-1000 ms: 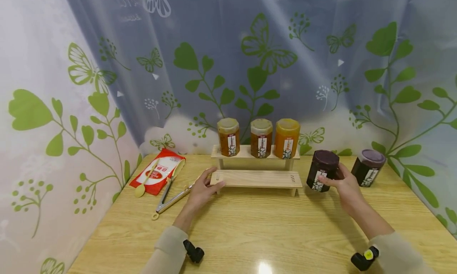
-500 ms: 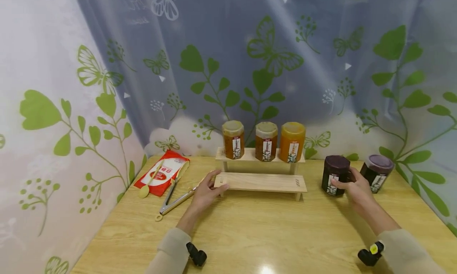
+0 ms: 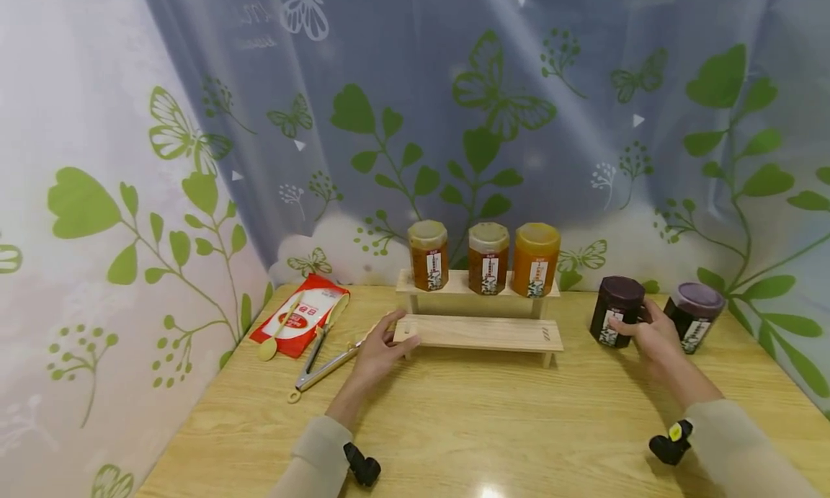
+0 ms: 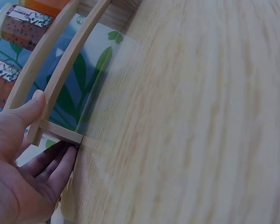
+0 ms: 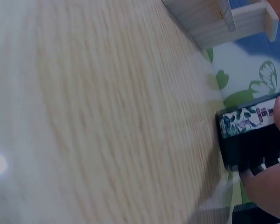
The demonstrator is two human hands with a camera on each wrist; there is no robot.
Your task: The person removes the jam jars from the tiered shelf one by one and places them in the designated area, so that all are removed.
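My left hand [image 3: 382,350] grips the left end of a two-step wooden display rack [image 3: 480,332]. In the left wrist view its thumb lies on the lower board and its fingers [image 4: 60,170] reach to the foot of the rack's leg. My right hand [image 3: 655,339] holds a dark purple eight-sided jar [image 3: 609,312] by its right side, thumb on the white label. The right wrist view shows this jar [image 5: 252,144] low by the table, partly covered by the hand. A second dark jar [image 3: 694,318] with a purple lid stands just right of it.
Three amber-to-orange jars stand on the upper step, the orange one [image 3: 537,260] rightmost. At left lie a red-and-white packet [image 3: 301,318], a yellow spoon [image 3: 267,349] and metal tongs [image 3: 327,370]. A patterned curtain [image 3: 415,109] hangs right behind the wooden table [image 3: 454,426].
My right hand has carried the dark jar to the right, away from the rack and closer to the second dark jar. The left hand keeps its hold; the head view has shifted slightly.
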